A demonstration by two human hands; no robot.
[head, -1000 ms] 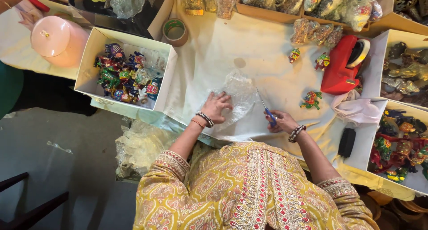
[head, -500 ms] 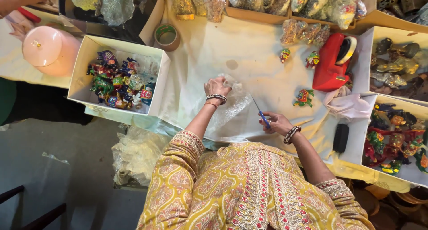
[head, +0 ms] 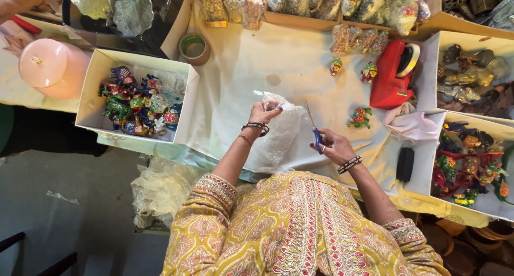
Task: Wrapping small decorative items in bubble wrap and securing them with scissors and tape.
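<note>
A person in a yellow patterned garment is sitting at a table covered with a white cloth (head: pixel 241 67), seen from above. The left hand (head: pixel 263 113) is pinching the top edge of a sheet of clear bubble wrap (head: pixel 281 134), fingers closed on it; the sheet is hanging down from that hand toward the person's body, its long axis running away from and toward the person. Just to the right of it, the right hand (head: pixel 334 146) is closing around the blue handles of a pair of scissors (head: pixel 312 126). The scissors' long axis is running nearly straight away from the person, tilted slightly left, with the blade tips pointing away and the blades looking closed. Beyond the right hand, a small painted figurine (head: pixel 360 117) is lying on the cloth, and further off a red tape dispenser (head: pixel 393 75) is standing. Well to the left of the left hand, a white box (head: pixel 91 78) is holding many colourful figurines.
</note>
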